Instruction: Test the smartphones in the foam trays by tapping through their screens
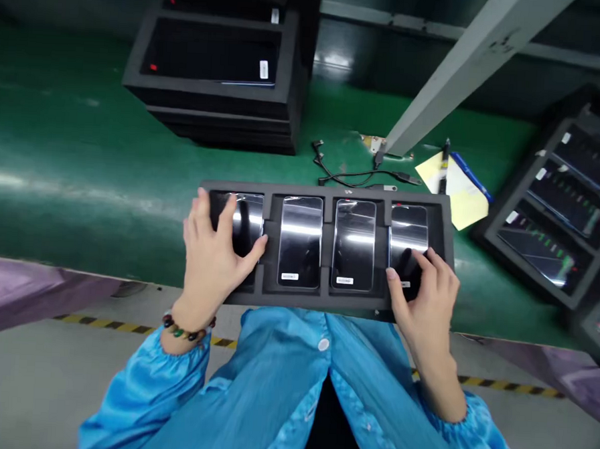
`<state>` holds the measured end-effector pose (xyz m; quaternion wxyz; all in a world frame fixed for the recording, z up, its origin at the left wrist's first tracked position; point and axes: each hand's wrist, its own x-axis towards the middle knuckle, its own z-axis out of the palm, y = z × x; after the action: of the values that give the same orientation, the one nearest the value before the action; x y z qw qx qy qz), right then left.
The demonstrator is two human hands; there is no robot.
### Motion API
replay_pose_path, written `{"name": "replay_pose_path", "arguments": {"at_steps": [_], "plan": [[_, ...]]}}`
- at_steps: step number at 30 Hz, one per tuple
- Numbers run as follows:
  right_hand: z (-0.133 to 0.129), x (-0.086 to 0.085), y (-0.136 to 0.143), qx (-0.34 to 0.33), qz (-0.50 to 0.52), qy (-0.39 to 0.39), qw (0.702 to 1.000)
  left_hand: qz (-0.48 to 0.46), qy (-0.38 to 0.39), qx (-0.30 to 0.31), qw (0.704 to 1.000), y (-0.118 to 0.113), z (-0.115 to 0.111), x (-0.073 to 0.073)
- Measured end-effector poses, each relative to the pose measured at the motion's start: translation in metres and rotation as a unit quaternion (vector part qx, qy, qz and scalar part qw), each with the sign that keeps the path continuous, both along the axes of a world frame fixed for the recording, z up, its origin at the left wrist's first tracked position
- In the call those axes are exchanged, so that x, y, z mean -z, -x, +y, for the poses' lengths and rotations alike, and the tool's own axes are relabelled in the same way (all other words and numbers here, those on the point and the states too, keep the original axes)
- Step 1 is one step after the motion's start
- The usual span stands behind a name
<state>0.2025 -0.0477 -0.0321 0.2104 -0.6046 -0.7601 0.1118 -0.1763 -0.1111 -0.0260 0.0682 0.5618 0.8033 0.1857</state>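
In front of me a black foam tray holds a row of several smartphones, each in its own compartment. My left hand lies across the tray's left end with fingers spread, partly covering the leftmost smartphone. Its thumb reaches that compartment's right edge. At the other end, my right hand rests over the rightmost smartphone, thumb near its left edge and fingertips on the screen, thumb and fingers apart. Between the hands, two dark smartphones, one left and one right, lie face up with small white labels.
A stack of black foam trays with phones stands at the back left. More phone trays sit at the right. Short black cables, a yellow paper and pens lie behind my tray, beside a grey post.
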Motion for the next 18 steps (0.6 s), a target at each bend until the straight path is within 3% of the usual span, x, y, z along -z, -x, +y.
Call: {"name": "replay_pose_path", "arguments": {"at_steps": [7, 15, 18], "plan": [[0.022, -0.009, -0.004, 0.051, -0.023, 0.008, 0.998, 0.030, 0.002, -0.023, 0.999, -0.021, 0.012, 0.002], [0.033, -0.007, -0.012, 0.039, 0.024, 0.020, 0.999, 0.024, 0.017, -0.015, 0.999, -0.025, 0.017, -0.005], [0.032, -0.015, -0.006, 0.034, 0.037, 0.003, 0.999, 0.025, -0.022, -0.010, 0.999, -0.041, 0.024, -0.011]]}}
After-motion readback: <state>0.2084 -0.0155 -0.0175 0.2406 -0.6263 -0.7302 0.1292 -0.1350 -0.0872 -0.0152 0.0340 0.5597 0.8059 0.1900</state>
